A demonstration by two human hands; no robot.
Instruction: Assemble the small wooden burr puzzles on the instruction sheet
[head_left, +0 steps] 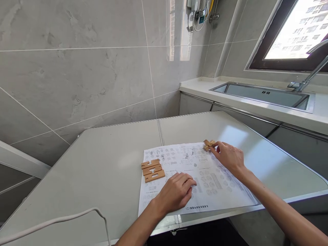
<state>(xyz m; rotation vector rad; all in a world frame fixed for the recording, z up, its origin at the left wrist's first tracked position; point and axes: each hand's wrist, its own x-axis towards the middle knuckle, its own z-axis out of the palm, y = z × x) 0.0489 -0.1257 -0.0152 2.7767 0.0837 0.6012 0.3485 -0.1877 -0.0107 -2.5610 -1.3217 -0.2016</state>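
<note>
My right hand (229, 157) reaches to the paper's far right corner, its thumb and forefinger closed on a small wooden puzzle piece (206, 142) in a little interlocking cluster. The fingertips partly cover the cluster, so I cannot tell how its pieces join. On the printed instruction sheet (179, 201) rests my left hand (175, 192), its fingers curled in and nothing visible in them. To the left of that hand, three flat wooden pieces with cut-out slots lie in a row: a far one (150, 164), a middle one (152, 169) and a near one (154, 176).
The sheet lies on a pale folding table (107, 171) with a seam across it. A white cable (61, 218) bends over the near left side. Behind the table's right side runs a counter with a sink (266, 94) and a faucet (304, 83). A tiled wall (89, 75) stands behind.
</note>
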